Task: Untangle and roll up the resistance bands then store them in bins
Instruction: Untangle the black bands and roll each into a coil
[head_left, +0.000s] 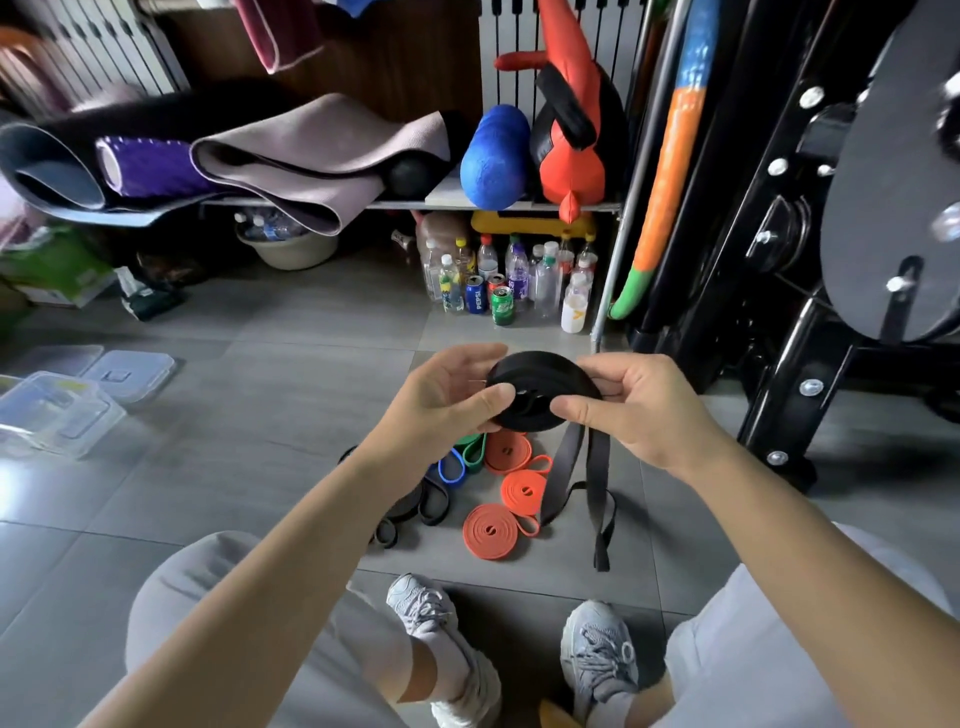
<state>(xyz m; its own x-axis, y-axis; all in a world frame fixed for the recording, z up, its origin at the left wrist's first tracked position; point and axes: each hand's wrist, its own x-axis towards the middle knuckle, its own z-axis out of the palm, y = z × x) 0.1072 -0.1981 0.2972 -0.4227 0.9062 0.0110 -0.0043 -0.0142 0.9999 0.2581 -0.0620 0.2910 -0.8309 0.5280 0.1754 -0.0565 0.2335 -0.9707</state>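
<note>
Two hands at work, one black resistance band (540, 392) between them, held above the floor (260, 467).

- Left hand (447, 395): closed on the near-left edge of the black coil, thumb pressed on its face.
- Right hand (639, 410): closed on the right side of the coil, thumb across the front; the loose tail (597, 483) drops from beneath it to the tiles, its end loop lying flat.
- Step in hand: rolling. The coil looks mostly wound, with the tail left to take in.
- Next move calls for: turning the coil while feeding the tail in flat and snug, the left thumb pinning the wraps so they do not spring loose.
- Below the hands, done: three orange rolled bands (491, 530), coiled on the floor.
- Below the left hand, not done: blue band (451, 470), green band (472, 452) and black loops (415, 506), loose and overlapping.
- Far to the left of the left hand: clear plastic bins (57, 415), lids (130, 371) lying beside them.

Hard to make out: the left forearm covers part of the loose pile, so the count of bands there is uncertain. The coil's centre is shadowed; how tight it is wound cannot be told. The bins appear empty, though glare on the plastic leaves it unsure.
</note>
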